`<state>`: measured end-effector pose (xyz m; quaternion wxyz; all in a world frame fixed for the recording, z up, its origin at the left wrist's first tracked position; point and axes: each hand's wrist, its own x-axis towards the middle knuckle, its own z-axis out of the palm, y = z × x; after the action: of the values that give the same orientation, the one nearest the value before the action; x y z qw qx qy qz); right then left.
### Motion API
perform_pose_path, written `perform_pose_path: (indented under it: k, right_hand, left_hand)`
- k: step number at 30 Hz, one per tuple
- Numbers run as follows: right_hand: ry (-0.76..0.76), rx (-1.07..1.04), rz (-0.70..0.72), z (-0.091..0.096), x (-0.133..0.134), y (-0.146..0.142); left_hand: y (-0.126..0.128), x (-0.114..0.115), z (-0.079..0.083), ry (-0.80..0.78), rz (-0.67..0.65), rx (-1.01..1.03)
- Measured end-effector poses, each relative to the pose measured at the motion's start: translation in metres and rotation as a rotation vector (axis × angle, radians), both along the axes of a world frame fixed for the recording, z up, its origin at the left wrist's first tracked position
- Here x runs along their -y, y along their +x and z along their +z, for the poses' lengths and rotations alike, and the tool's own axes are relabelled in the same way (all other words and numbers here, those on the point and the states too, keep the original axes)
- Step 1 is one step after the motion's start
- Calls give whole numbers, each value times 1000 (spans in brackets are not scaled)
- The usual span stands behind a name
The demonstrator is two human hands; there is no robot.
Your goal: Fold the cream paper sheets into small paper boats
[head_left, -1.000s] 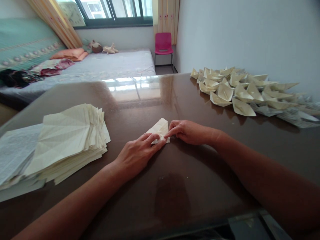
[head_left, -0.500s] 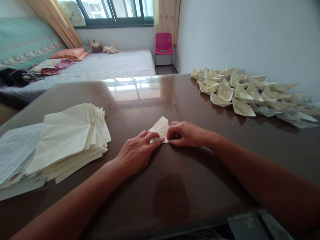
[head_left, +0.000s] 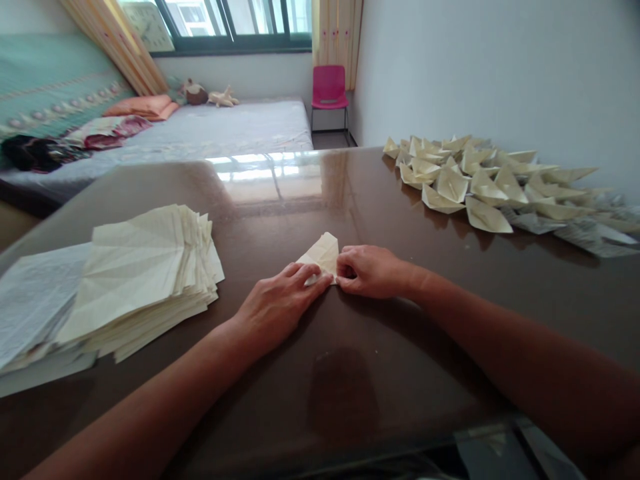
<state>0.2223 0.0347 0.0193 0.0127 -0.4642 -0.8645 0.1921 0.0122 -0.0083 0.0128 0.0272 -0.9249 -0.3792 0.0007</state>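
A small folded piece of cream paper lies on the brown table between my hands. My left hand rests over its lower left part, thumb and fingers pressed onto it. Curled at the right edge of the paper, my right hand pinches its lower right corner between thumb and fingertips. The paper's lower part is partly hidden by my fingers.
To the left lies a thick stack of creased cream sheets, beside greyish printed sheets. Many folded paper boats crowd the table's far right, near the wall. Past the glossy table are a bed and a pink chair.
My left thumb has slid slightly right along the paper's lower edge, closer to my right fingertips. The paper stays in nearly the same place, and the view has shifted a little.
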Motion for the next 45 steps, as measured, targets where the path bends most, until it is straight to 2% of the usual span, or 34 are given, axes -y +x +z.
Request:
perform_pose_path:
  k: [3,9,13,16,20,28,35,39,45]
  right_hand:
    - [-13,-29,62,1,-5,6]
    - [-215,-205,65,-3,-18,21]
    - [-128,-203,0,-6,-17,19]
    - [-120,-200,6,-6,-16,18]
    - [-128,-242,33,-5,-16,20]
    - [-32,-343,13,-15,-16,18]
    - [142,-222,82,-18,-12,15]
    - [204,-166,62,-19,-6,13]
    - [260,-155,49,-15,4,6]
  left_hand:
    - [-1,-1,-1,11,-5,-13]
    - [0,-2,2,38,-22,-76]
    - [6,0,4,91,-81,-144]
    - [9,1,4,114,-121,-169]
    - [6,1,2,113,-99,-142]
    - [6,2,5,145,-103,-176]
    - [19,5,5,169,-150,-263]
    - [14,4,0,120,-90,-126]
    - [-12,-10,-12,49,91,198]
